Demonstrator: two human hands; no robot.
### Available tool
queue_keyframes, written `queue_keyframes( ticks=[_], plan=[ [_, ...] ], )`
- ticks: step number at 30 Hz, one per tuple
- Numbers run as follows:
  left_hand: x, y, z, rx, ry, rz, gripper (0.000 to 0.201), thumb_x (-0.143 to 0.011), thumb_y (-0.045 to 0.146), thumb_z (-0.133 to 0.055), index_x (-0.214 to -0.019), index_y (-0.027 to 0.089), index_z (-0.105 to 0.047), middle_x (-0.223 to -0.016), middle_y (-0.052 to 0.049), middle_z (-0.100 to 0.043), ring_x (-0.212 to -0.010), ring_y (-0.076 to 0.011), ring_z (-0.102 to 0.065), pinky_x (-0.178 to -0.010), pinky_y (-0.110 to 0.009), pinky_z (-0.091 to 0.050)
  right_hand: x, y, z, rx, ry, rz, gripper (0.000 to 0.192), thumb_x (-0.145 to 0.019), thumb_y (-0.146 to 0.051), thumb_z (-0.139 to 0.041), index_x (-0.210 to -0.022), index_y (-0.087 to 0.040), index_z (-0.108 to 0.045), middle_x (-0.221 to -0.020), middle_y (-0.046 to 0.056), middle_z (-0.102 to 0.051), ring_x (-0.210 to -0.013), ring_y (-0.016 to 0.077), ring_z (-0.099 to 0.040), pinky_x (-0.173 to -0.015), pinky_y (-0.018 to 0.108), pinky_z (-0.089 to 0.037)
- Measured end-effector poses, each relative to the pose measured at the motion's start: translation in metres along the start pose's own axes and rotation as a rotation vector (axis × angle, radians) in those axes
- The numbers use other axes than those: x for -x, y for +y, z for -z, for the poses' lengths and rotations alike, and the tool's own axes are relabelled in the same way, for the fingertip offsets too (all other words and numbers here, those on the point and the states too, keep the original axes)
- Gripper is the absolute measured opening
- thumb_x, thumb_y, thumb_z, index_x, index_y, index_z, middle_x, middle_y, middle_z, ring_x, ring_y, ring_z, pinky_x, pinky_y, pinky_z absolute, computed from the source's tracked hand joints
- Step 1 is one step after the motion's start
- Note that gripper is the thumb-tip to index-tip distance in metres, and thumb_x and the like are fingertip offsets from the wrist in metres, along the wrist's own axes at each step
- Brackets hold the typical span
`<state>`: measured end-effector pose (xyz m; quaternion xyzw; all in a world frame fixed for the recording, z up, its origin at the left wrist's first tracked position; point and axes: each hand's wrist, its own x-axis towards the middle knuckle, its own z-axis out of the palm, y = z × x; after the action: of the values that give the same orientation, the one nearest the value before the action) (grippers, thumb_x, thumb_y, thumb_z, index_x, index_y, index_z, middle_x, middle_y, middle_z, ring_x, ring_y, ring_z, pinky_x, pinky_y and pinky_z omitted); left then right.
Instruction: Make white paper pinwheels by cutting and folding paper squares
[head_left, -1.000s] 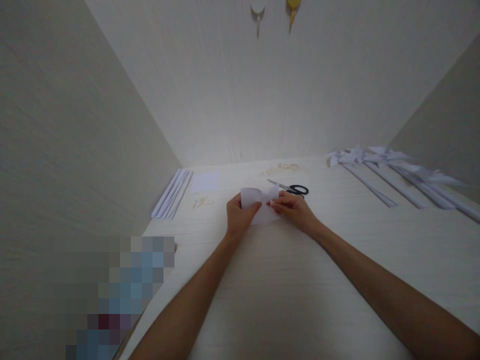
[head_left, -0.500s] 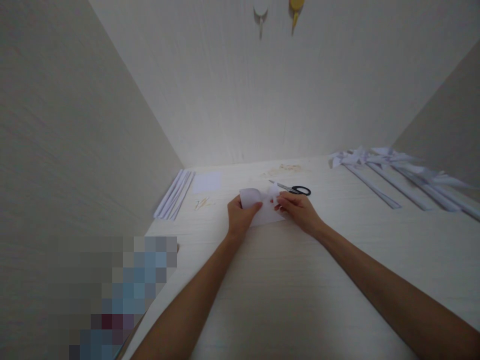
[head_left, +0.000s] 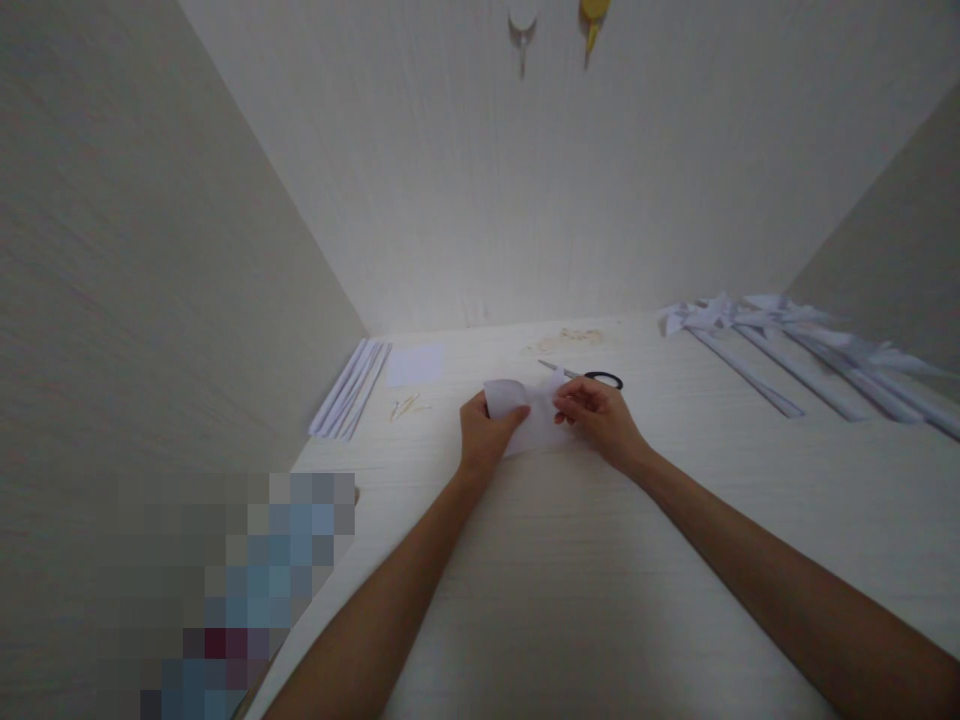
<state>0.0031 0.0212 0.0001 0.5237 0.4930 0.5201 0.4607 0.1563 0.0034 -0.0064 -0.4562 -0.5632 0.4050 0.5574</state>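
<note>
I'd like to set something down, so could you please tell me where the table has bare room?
The table is bare between the right hand and the paper sticks at right, and between the forearms, nearer than the held paper. Crowded: around the scissors, and far left with folded strips and a white sheet.

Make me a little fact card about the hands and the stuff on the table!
Left hand: holds curled white paper
Right hand: fingertips at that paper's right side
Behind right hand: scissors, black handle, partly hidden
Table's far left: white paper strips, flat sheet
Far right: folded paper shapes
Wall: white hook, yellow hook
</note>
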Motion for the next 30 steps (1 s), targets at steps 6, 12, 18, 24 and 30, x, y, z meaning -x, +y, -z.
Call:
queue_keyframes(
  ticks=[6,12,18,24,30],
  plan=[
    [0.0029,0.0026,-0.0013,0.000,-0.029,-0.017,0.027,-0.049,0.025,-0.069,-0.071,0.012,-0.063,-0.065,-0.001,-0.060,-0.056,-0.0118,-0.052,-0.053,-0.025,-0.044,-0.0013,0.0029,-0.0018,0.200,-0.031,0.096,0.012,-0.065,-0.029,-0.058,-0.061,-0.018,-0.055,-0.063,-0.001,-0.051,-0.057,0.0105,-0.048,-0.049,0.022,-0.037],
    [0.0048,0.0016,-0.0042,0.020,-0.082,-0.035,0.028,-0.050,0.027,-0.068,-0.072,0.012,-0.062,-0.065,-0.002,-0.060,-0.057,-0.0124,-0.053,-0.054,-0.026,-0.044,0.0009,0.0033,-0.0038,0.237,-0.045,0.047,0.014,-0.069,-0.031,-0.056,-0.066,-0.017,-0.054,-0.059,-0.001,-0.052,-0.051,0.0096,-0.045,-0.048,0.023,-0.034],
    [0.0070,0.0027,-0.0069,0.042,-0.085,0.012,0.026,-0.048,0.023,-0.069,-0.071,0.012,-0.062,-0.068,-0.003,-0.062,-0.058,-0.0132,-0.055,-0.055,-0.027,-0.044,0.0034,-0.0032,-0.0041,0.335,0.027,0.071,0.012,-0.070,-0.029,-0.055,-0.067,-0.017,-0.054,-0.058,-0.001,-0.053,-0.048,0.0089,-0.042,-0.046,0.022,-0.032],
    [0.0075,0.0046,-0.0071,0.087,-0.085,0.064,0.029,-0.047,0.021,-0.070,-0.073,0.011,-0.062,-0.067,-0.003,-0.062,-0.057,-0.0127,-0.055,-0.056,-0.027,-0.045,0.0037,-0.0025,-0.0039,0.372,0.057,0.073,0.012,-0.067,-0.028,-0.057,-0.065,-0.017,-0.057,-0.053,-0.001,-0.053,-0.043,0.0084,-0.041,-0.042,0.022,-0.031],
    [0.0069,0.0042,-0.0051,0.118,-0.115,0.099,0.031,-0.046,0.021,-0.071,-0.073,0.009,-0.063,-0.067,-0.004,-0.062,-0.058,-0.0136,-0.055,-0.057,-0.028,-0.045,0.0036,-0.0035,-0.0040,0.379,0.042,0.057,0.012,-0.066,-0.029,-0.058,-0.065,-0.016,-0.059,-0.050,-0.001,-0.053,-0.042,0.0083,-0.041,-0.042,0.022,-0.032]
  ],
)
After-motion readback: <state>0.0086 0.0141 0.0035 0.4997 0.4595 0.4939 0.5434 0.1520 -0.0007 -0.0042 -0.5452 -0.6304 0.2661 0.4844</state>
